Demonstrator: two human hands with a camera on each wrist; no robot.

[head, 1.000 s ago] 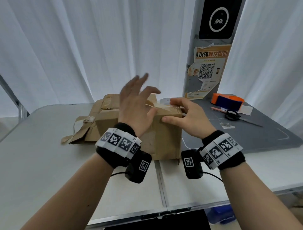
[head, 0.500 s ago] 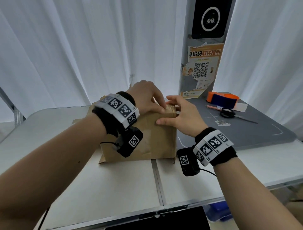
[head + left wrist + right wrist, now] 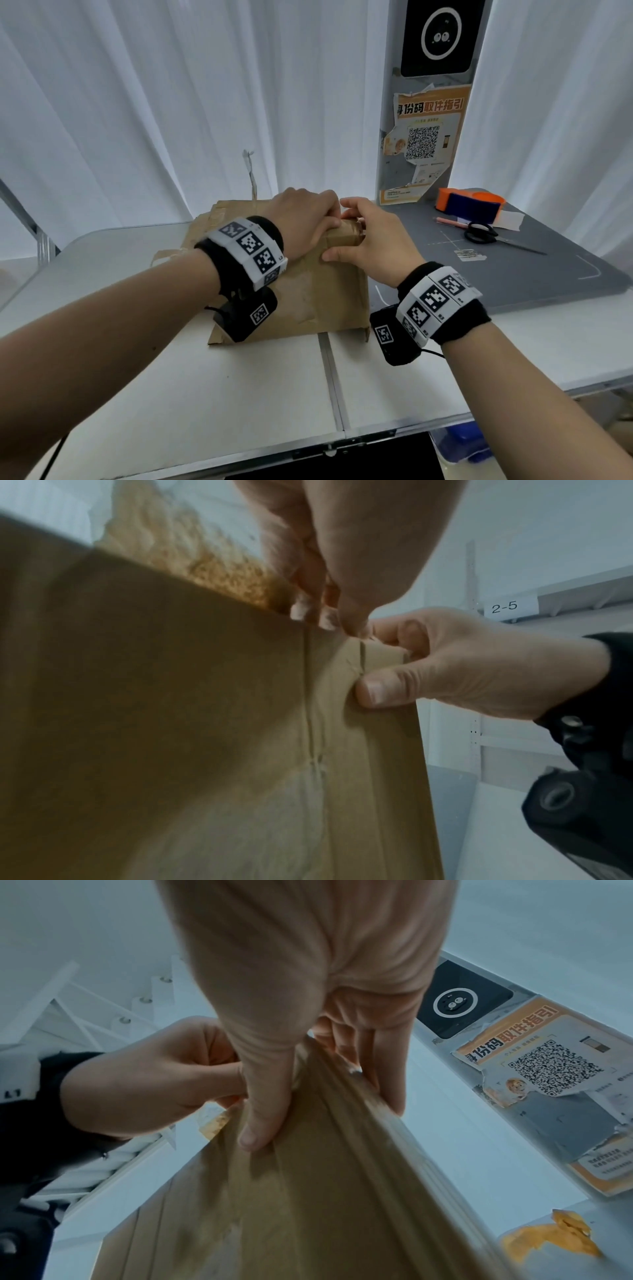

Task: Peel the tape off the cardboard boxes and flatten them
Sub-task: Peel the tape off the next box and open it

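Cardboard box (image 3: 318, 291) standing on edge at mid-table (image 3: 171, 394), near the far edge, its long axis running left to right. Left hand (image 3: 301, 222) pinches the top edge with curled fingers; right hand (image 3: 373, 246) grips the upper right corner, thumb on the near face. Bare tabletop lies along the near edge.

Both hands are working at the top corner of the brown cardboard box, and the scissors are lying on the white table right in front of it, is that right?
Not quite. Both hands, left hand and right hand, are at the top corner of the cardboard box, but the scissors lie on the grey mat to the right, beside the orange tape dispenser. The head view shows this.
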